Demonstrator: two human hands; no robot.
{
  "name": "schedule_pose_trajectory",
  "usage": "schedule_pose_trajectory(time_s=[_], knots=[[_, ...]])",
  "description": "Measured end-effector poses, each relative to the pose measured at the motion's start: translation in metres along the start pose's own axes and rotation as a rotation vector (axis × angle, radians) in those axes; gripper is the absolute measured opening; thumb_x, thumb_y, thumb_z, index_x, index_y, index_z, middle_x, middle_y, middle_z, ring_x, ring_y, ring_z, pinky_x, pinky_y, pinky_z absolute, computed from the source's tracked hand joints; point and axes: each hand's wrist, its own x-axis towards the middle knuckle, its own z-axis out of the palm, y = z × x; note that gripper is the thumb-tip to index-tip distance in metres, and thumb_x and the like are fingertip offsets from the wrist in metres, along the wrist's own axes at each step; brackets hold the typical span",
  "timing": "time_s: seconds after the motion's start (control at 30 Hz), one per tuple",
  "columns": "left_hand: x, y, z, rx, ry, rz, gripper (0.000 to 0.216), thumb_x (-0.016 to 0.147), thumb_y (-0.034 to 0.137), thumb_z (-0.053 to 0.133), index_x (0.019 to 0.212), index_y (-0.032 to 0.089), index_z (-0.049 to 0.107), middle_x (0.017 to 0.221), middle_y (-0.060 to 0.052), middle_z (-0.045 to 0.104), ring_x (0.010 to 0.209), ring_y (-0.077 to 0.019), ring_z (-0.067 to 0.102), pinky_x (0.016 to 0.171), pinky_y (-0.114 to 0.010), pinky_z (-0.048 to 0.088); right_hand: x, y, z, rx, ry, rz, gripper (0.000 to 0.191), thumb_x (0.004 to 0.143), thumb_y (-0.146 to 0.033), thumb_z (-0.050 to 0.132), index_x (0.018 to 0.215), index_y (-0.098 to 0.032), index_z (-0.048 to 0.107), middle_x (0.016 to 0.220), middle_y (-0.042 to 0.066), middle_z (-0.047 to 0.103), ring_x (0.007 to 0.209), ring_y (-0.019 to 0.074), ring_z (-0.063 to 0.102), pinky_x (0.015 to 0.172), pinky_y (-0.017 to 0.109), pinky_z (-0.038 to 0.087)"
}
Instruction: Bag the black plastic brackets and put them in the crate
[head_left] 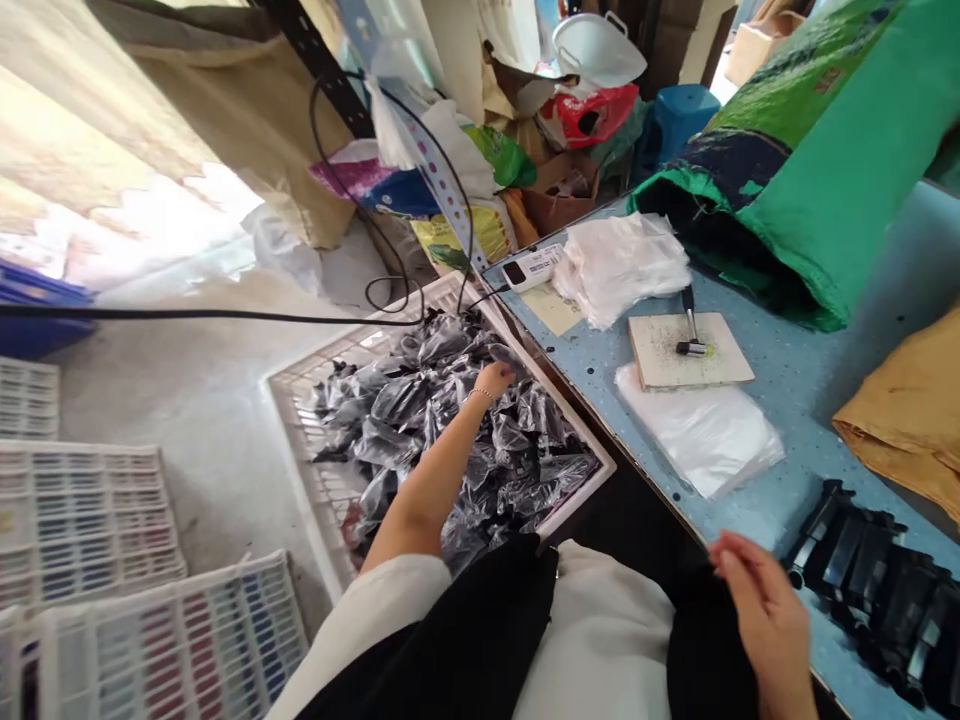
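My left hand [495, 380], with a bracelet at the wrist, reaches over the far right part of a white plastic basket [296, 500]. Its fingers are curled closed at a clear bag with a dark item [510, 354], among many black items in clear plastic bags [390, 440]. Near the front edge of the blue table [600, 385], my right hand [765, 605] hangs loosely bent, thumb and fingers slightly apart, with nothing visible in it. Beside it on the table lies a row of black items with shiny metal parts [870, 570], unbagged.
On the table lie stacked clear bags [705, 430], a board [690, 365] with a small hammer [694, 347], more bags [622, 260], a power strip [532, 266] and a green sack [840, 190]. A black cable [225, 314] crosses above the floor. White crates [172, 640] stand left.
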Motion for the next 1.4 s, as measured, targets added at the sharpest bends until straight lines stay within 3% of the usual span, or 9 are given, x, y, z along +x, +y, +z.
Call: schedule_pose_trajectory(time_s=[0.1,0.23,0.4,0.5,0.67,0.8,0.97,1.17,1.4], knots=[[-0.055,0.029,0.018,-0.012,-0.339,0.163,0.021,0.084,0.034,0.075,0.09,0.014,0.077,0.079,-0.006,0.076,0.081,-0.023,0.073,0.078,-0.032,0.058,0.018,0.02,-0.03,-0.526,0.336,-0.203,0.057,0.096,-0.057,0.055,0.128,-0.013,0.068,0.136,0.024,0.064,0.129,0.0429,0.056,0.108,0.061,0.042],[-0.137,0.104,0.059,-0.195,-0.761,0.704,0.032,0.094,0.043,0.064,0.111,0.019,0.075,0.094,-0.005,0.079,0.077,-0.0163,0.073,0.074,-0.027,0.059,0.031,0.034,-0.026,-0.985,0.29,-0.125,0.061,0.1,-0.04,0.048,0.143,0.003,0.053,0.153,0.037,0.044,0.141,0.0496,0.043,0.109,0.066,0.036],[-0.198,0.208,0.14,0.084,-0.127,1.087,0.019,0.099,0.027,0.061,0.108,0.014,0.071,0.114,-0.017,0.071,0.106,-0.0282,0.069,0.094,-0.042,0.055,0.028,0.021,-0.016,-1.039,0.181,-0.133,0.049,0.099,-0.024,0.051,0.145,-0.01,0.053,0.157,0.025,0.045,0.14,0.0386,0.046,0.108,0.051,0.04],[-0.194,0.236,0.166,0.335,-0.104,1.03,0.011,0.096,0.02,0.062,0.091,0.014,0.07,0.101,-0.017,0.071,0.1,-0.0307,0.069,0.084,-0.04,0.055,0.021,0.013,-0.026,-1.046,0.186,0.003,0.059,0.097,-0.04,0.059,0.147,-0.011,0.051,0.134,0.025,0.062,0.118,0.0396,0.058,0.097,0.05,0.045],[-0.161,0.237,0.152,0.041,-0.361,0.817,0.013,0.088,0.022,0.071,0.076,0.018,0.066,0.078,-0.003,0.069,0.073,-0.0175,0.064,0.066,-0.028,0.047,0.033,0.01,-0.054,-0.792,0.105,0.243,0.066,0.092,-0.037,0.061,0.148,-0.005,0.049,0.117,0.023,0.068,0.097,0.0346,0.066,0.087,0.046,0.048],[-0.152,0.234,0.141,-0.295,-0.459,0.727,0.021,0.079,0.032,0.077,0.072,0.018,0.063,0.068,0.002,0.063,0.063,-0.0129,0.056,0.059,-0.025,0.044,0.034,0.011,-0.067,0.082,0.091,0.278,0.056,0.082,-0.047,0.069,0.129,-0.016,0.065,0.106,0.013,0.073,0.077,0.0239,0.065,0.074,0.039,0.051],[-0.154,0.23,0.145,-0.345,-0.374,0.72,0.005,0.087,0.019,0.062,0.082,0.017,0.062,0.071,-0.001,0.065,0.062,-0.0151,0.062,0.062,-0.029,0.054,0.014,0.01,-0.025,1.097,-0.296,0.415,0.038,0.076,-0.05,0.075,0.095,-0.017,0.074,0.086,0.01,0.077,0.059,0.0145,0.056,0.053,0.027,0.044],[-0.153,0.215,0.137,0.168,0.006,1.172,0.041,0.088,-0.001,0.042,0.114,0.013,0.07,0.126,-0.018,0.07,0.118,-0.0289,0.067,0.104,-0.048,0.056,0.009,0.004,0.006,1.311,-0.353,0.603,0.038,0.083,-0.05,0.07,0.097,-0.015,0.076,0.087,0.009,0.077,0.052,0.0082,0.044,0.05,0.022,0.044],[-0.203,0.191,0.132,0.155,-0.076,1.488,0.061,0.099,0.005,0.035,0.159,0.015,0.034,0.155,-0.019,0.052,0.135,-0.0261,0.06,0.111,-0.041,0.054,0.035,-0.014,0.018,1.178,-0.337,0.411,0.049,0.093,-0.06,0.052,0.102,-0.017,0.072,0.079,0.002,0.067,0.045,0.006,0.031,0.047,0.021,0.043]])
